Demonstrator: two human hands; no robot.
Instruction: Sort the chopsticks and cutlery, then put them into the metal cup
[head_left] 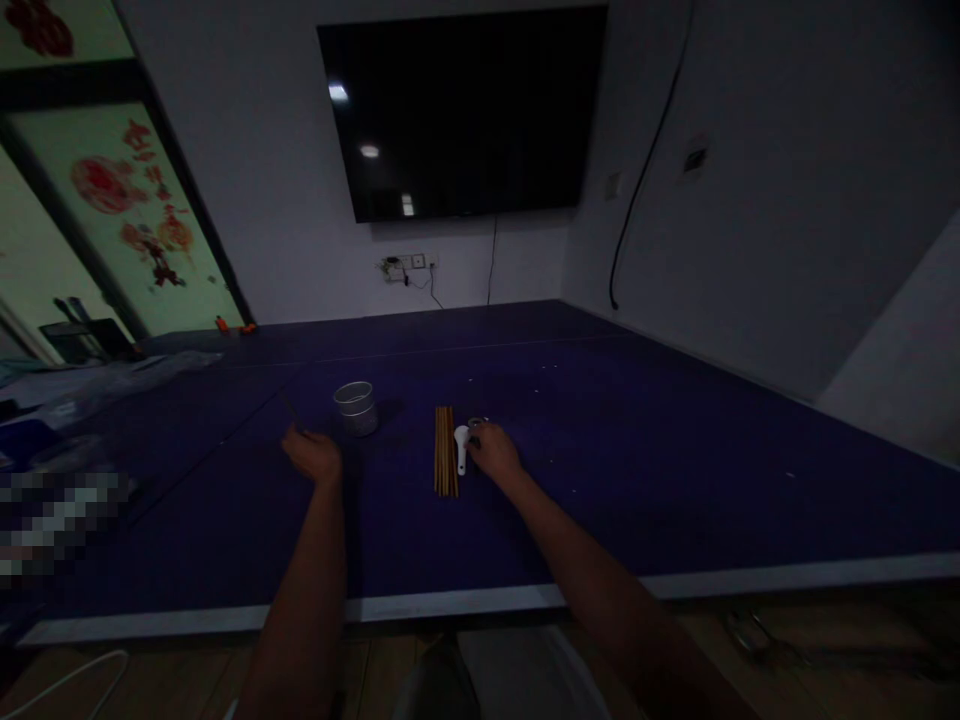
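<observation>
The white spoon [461,458] lay on the table [675,480], just beside the sticks [445,455], already aligned side by side. The right hand's [493,450] fingers were at its broad end; whether they gripped, I could not tell. The left hand [313,455] pinched a thin rod [289,407], not yet set down. The cup [356,410] stood upright nearby.

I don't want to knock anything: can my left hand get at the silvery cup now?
Probably yes: the silvery cup stands beside your left hand with nothing visible between them, though the thin stick it holds may hinder grasping.
</observation>
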